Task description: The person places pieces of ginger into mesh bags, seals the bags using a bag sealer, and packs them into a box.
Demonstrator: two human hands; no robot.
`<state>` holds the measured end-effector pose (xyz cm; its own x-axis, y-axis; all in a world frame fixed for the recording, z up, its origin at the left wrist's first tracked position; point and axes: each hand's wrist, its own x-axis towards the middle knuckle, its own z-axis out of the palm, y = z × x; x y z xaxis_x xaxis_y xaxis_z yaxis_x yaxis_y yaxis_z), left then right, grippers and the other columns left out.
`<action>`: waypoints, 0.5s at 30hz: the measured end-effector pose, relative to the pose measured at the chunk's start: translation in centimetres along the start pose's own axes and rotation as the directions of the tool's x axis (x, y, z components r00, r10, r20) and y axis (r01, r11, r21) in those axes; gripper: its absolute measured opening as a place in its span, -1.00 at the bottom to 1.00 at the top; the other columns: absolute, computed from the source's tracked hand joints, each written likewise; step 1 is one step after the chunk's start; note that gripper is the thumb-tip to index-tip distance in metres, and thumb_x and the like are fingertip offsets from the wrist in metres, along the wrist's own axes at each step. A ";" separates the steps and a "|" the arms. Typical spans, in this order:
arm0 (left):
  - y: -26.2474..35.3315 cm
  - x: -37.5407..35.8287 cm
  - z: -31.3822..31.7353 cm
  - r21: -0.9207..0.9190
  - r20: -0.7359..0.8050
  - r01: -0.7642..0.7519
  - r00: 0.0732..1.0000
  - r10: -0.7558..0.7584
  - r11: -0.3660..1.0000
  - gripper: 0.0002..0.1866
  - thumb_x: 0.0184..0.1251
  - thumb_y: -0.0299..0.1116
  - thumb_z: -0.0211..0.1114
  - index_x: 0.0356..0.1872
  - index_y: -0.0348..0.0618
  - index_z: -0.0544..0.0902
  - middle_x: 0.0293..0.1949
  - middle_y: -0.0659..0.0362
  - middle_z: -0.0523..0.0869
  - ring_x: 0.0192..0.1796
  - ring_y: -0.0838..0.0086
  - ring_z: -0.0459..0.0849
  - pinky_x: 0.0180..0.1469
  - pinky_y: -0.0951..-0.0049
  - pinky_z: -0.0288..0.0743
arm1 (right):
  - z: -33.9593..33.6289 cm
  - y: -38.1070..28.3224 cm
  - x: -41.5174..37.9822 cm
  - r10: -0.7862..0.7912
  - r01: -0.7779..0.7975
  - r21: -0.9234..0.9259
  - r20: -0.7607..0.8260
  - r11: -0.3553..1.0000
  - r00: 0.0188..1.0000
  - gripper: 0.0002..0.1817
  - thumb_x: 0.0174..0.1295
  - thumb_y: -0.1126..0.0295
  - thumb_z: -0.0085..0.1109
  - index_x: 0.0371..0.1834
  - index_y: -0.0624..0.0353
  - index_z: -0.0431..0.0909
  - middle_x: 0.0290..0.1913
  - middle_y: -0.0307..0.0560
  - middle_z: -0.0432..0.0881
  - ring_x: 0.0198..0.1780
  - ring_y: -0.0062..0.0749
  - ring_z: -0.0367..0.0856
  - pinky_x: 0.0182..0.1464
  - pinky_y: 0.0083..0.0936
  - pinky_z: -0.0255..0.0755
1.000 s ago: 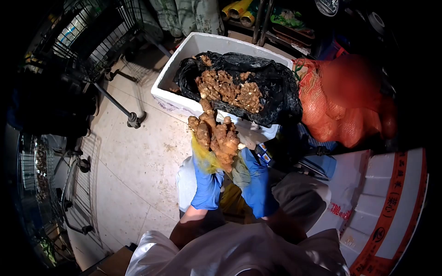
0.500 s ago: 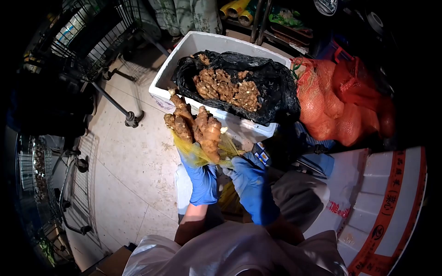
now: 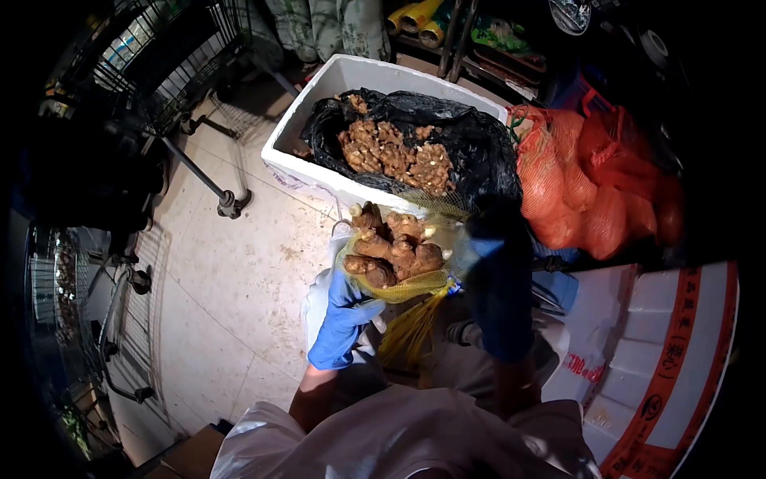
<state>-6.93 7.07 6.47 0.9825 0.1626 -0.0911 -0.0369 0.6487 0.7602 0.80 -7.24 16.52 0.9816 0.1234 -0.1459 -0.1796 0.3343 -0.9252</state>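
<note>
My left hand point(image 3: 345, 315), in a blue glove, grips the left end of a yellow mesh bag point(image 3: 399, 292). Large pieces of ginger point(image 3: 403, 257) lie in the mesh between my two hands. My right hand point(image 3: 499, 275), also gloved in blue, is at the right side of the mesh, mostly in dark shadow, so its fingers cannot be made out. Yellow strands point(image 3: 411, 331) hang below the ginger. Beyond the mesh, a white foam box point(image 3: 319, 169) holds a black plastic bag point(image 3: 487, 152) with more ginger point(image 3: 395, 152) in it.
Red mesh sacks point(image 3: 558, 180) of round produce stand right of the foam box. A white box with red tape point(image 3: 670, 359) is at the lower right. Wheeled wire carts point(image 3: 175, 80) stand at the left, and yellow rolls point(image 3: 419, 17) lie at the top.
The ginger has gone from upright to lying across the mesh, a little to the right. My right hand has moved up and right, into shadow, and the mesh is spread around the ginger.
</note>
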 end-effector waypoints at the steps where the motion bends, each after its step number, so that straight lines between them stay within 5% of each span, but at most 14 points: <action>1: 0.7 0.0 0.3 -0.164 0.066 0.020 0.998 -0.009 0.986 -0.30 -0.08 -0.55 0.16 0.17 -0.21 0.07 0.07 0.12 0.29 0.09 0.39 0.32 0.07 0.49 0.29 | 0.1 -0.2 0.2 0.022 -0.027 -0.065 -0.067 0.998 0.997 -0.92 0.00 0.45 0.04 -0.43 0.09 0.37 -0.53 -0.36 0.39 -0.60 -0.80 0.31 -0.61 -0.80 0.19; 4: 0.7 0.0 0.6 -0.011 -0.009 -0.014 1.000 0.014 1.000 -0.41 0.07 -0.36 0.10 0.14 -0.21 0.12 0.06 0.11 0.30 0.09 0.38 0.32 0.10 0.47 0.24 | -1.1 2.9 1.7 -0.151 0.140 -0.116 -0.090 0.983 0.984 -0.93 0.01 0.50 0.01 -0.41 0.16 0.41 -0.52 -0.31 0.41 -0.57 -0.70 0.33 -0.48 -0.74 0.26; 5: -0.2 0.7 0.6 -0.180 -0.043 -0.020 0.999 0.013 0.983 -0.45 0.12 -0.28 0.06 0.13 -0.21 0.14 0.05 0.10 0.32 0.09 0.39 0.32 0.10 0.46 0.23 | -1.2 3.4 2.3 -0.148 0.138 -0.116 -0.088 0.984 0.985 -0.93 0.01 0.50 0.01 -0.41 0.16 0.41 -0.52 -0.31 0.41 -0.57 -0.70 0.33 -0.48 -0.74 0.26; 7: -0.4 1.4 0.9 -0.344 -0.078 -0.031 0.997 0.004 0.939 -0.48 0.17 -0.21 0.01 0.12 -0.21 0.16 0.04 0.10 0.33 0.09 0.40 0.32 0.11 0.46 0.23 | -1.6 4.1 3.2 -0.287 0.338 -0.490 0.180 0.803 0.941 -0.93 0.02 0.53 0.00 -0.41 0.25 0.42 -0.52 -0.24 0.46 -0.49 -0.63 0.38 -0.36 -0.69 0.28; 11: -0.3 1.7 2.0 -0.083 -0.230 0.178 0.954 -0.192 0.981 -0.63 0.22 -0.20 -0.03 -0.01 -0.18 0.31 -0.06 0.15 0.41 -0.01 0.48 0.40 0.06 0.50 0.26 | -2.4 6.9 3.8 -0.257 0.388 -0.591 0.296 0.707 0.920 -0.91 0.03 0.51 0.00 -0.42 0.33 0.43 -0.50 -0.15 0.50 -0.42 -0.63 0.40 -0.33 -0.67 0.28; 15: -4.8 2.3 -0.6 -0.175 -0.188 0.135 0.968 -0.168 0.975 -0.66 0.21 -0.19 -0.02 -0.05 -0.15 0.35 -0.12 0.18 0.46 -0.09 0.55 0.46 -0.02 0.55 0.34 | -2.2 7.2 3.8 -0.171 0.266 -0.497 0.229 0.826 0.958 -0.85 0.06 0.53 -0.06 -0.35 0.35 0.48 -0.36 -0.12 0.53 -0.32 -0.59 0.46 -0.23 -0.68 0.30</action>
<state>-4.58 4.80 2.25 0.9225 0.1885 -0.3368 0.0648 0.7846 0.6167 3.35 -6.45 8.51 0.9564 0.2749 0.0983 0.1450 -0.1549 -0.9772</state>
